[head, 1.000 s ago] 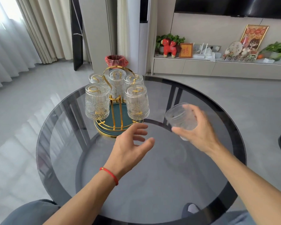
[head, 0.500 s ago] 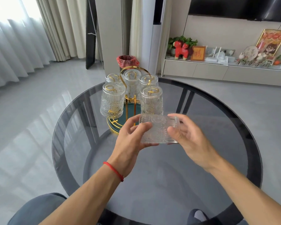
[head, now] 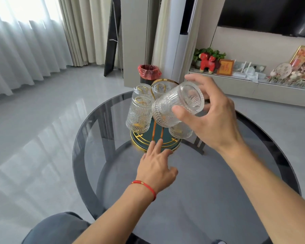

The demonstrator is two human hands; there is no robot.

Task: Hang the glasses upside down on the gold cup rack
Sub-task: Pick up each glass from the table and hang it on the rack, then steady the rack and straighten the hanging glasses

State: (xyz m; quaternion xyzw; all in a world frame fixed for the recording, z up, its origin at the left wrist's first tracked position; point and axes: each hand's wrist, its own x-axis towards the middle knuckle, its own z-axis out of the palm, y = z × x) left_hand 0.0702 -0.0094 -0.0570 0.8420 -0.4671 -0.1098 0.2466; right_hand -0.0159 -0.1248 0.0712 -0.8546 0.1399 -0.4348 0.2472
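Overhead, right hand point(head: 213, 120) fingers grip tilted glass point(head: 173, 106); left hand point(head: 157, 166) fingers spread.

Right hand point(head: 213, 118) raised, grip curled closed, palm leftward; left hand point(head: 157, 166) low, fingers point(head: 157, 147) spread forward.

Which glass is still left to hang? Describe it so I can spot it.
On the round dark glass table stands the gold cup rack. Above it, the right hand grips a ribbed glass; unlike the hanging ones, it is tilted sideways.
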